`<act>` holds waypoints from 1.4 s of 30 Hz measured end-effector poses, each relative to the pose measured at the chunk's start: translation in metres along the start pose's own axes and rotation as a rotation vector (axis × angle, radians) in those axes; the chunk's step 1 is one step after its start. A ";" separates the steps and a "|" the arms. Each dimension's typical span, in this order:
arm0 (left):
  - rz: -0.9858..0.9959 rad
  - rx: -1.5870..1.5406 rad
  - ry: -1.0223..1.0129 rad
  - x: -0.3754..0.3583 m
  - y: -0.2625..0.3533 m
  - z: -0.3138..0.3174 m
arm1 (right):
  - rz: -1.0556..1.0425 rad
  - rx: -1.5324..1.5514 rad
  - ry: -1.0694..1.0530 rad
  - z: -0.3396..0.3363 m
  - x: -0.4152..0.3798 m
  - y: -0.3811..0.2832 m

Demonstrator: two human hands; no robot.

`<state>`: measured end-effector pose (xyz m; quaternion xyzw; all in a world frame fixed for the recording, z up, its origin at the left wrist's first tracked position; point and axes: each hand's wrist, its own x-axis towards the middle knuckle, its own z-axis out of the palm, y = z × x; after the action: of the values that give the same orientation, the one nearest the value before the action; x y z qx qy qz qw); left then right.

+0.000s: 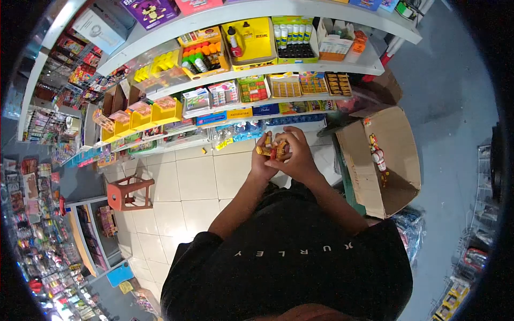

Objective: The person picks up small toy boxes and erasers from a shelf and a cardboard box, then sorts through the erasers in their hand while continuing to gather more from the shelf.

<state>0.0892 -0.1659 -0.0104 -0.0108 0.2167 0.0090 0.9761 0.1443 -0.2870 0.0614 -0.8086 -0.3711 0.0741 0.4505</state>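
In the middle of the head view, several small yellow and red pieces [273, 151] sit clustered between my two hands; they look like little boxes, though their exact kind is too small to make out. My left hand [261, 165] is cupped beneath and around them, its fingers closed in. From the right, my right hand [300, 159] curls over the same cluster, thumb and fingers touching the pieces. Both hands are in front of the lowest shelf. Past them, small display boxes of yellow items [285, 86] line a white shelf [257, 101].
Glue sticks [293, 35] and a yellow display box [257, 45] fill the upper shelf. An open cardboard box [399, 160] stands at the right, small items inside. At left are a reddish plastic stool [130, 193] and hanging goods [40, 230]. A small yellow piece [204, 151] lies on the tiles.
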 end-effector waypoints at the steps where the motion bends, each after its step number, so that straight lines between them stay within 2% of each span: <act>1: 0.009 -0.014 -0.009 -0.002 0.004 0.001 | 0.029 0.064 -0.003 0.001 0.000 -0.004; 3: 0.029 -0.046 -0.024 -0.005 0.008 0.000 | 0.089 0.193 -0.013 0.000 -0.003 -0.012; 6: 0.032 -0.077 -0.092 -0.002 0.015 -0.002 | 0.023 0.172 0.047 -0.007 -0.006 -0.013; 12: 0.043 -0.014 -0.093 0.003 0.011 0.016 | 0.044 0.132 -0.097 -0.030 0.002 0.016; 15: 0.032 0.023 -0.051 0.007 0.004 0.030 | -0.008 0.060 -0.142 -0.042 0.010 0.015; 18: 0.029 -0.013 -0.077 0.021 -0.002 0.031 | -0.082 0.155 -0.091 -0.042 0.015 0.028; 24: 0.055 0.073 -0.238 0.048 -0.017 0.047 | -0.006 0.259 -0.112 -0.056 0.020 0.052; 26: 0.082 0.069 -0.162 0.063 -0.023 0.043 | 0.049 0.337 -0.166 -0.070 0.022 0.059; 28: 0.098 0.069 -0.162 0.074 -0.027 0.044 | 0.113 0.464 -0.146 -0.079 0.020 0.078; 29: 0.112 0.054 -0.122 0.078 -0.029 0.043 | 0.138 0.643 -0.072 -0.079 0.020 0.096; 32: 0.125 0.027 -0.052 0.082 -0.035 0.050 | 0.289 0.595 0.044 -0.111 0.028 0.158; 34: 0.137 0.010 -0.046 0.085 -0.039 0.052 | 0.308 0.679 0.170 -0.132 0.035 0.212; 37: 0.170 0.031 -0.027 0.090 -0.044 0.050 | 0.513 0.763 0.393 -0.159 0.043 0.250; 40: 0.207 0.037 0.022 0.093 -0.048 0.049 | 0.582 0.730 0.265 -0.173 0.054 0.301; 42: 0.238 0.003 0.041 0.093 -0.053 0.052 | 0.612 0.779 0.287 -0.167 0.069 0.328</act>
<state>0.1969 -0.2167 -0.0024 0.0161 0.2365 0.1242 0.9635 0.4445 -0.4583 -0.0835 -0.6543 0.0030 0.2236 0.7224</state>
